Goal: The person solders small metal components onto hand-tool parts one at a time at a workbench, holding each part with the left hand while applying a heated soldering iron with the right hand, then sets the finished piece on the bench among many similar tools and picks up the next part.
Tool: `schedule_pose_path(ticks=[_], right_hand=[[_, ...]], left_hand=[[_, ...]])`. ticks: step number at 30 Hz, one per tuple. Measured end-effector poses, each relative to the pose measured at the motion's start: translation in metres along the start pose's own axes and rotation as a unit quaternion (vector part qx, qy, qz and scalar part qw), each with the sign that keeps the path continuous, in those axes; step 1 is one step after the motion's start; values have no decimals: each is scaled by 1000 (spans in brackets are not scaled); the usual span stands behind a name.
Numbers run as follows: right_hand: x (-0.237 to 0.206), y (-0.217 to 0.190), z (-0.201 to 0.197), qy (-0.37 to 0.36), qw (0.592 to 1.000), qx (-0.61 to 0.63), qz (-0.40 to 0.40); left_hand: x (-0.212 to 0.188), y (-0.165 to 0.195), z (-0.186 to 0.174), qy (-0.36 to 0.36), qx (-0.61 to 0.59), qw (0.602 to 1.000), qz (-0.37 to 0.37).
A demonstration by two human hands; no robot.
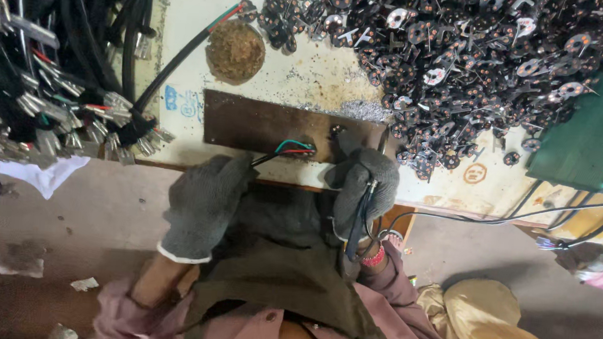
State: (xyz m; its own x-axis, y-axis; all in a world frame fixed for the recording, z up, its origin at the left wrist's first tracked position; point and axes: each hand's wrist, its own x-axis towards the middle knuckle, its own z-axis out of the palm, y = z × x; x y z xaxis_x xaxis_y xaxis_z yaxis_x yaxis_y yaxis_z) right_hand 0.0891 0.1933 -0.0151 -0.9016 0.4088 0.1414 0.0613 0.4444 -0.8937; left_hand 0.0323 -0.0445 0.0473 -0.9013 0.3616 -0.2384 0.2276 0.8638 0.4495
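Left hand: the left hand (202, 201), in a grey knitted glove, was closed around the black cable (263, 159) at the near edge of the bench; the cable's end was pinched between its fingers.
Cable: its red and green cores (295, 147) were bared and laid onto the brown metal plate (248, 122).
Right hand: the right hand (363, 185), also gloved in grey, was curled around a dark slim tool (359, 221), whose upper end was pressed down against the plate just right of the cores.
Bench: a pale worn bench top (199, 11) was seen, with a heap of small round metal parts (454, 52) at its far right and a brown fibrous pad (235, 51) behind the plate.
Left side: a bundle of black cables with flat metal terminals (42, 92) was hung there.
Right side: a green box (598, 135) was set at the bench edge.
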Motion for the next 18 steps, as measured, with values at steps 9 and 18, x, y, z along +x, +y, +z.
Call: schedule_pose_path(ticks=[9, 18], right_hand=[[-11, 1, 4, 6, 1000, 17, -5], [-2, 7, 12, 8, 1000, -14, -17]], left_hand=[[101, 83, -101, 51, -119, 938, 321], [70, -28, -53, 199, 198, 960, -11]])
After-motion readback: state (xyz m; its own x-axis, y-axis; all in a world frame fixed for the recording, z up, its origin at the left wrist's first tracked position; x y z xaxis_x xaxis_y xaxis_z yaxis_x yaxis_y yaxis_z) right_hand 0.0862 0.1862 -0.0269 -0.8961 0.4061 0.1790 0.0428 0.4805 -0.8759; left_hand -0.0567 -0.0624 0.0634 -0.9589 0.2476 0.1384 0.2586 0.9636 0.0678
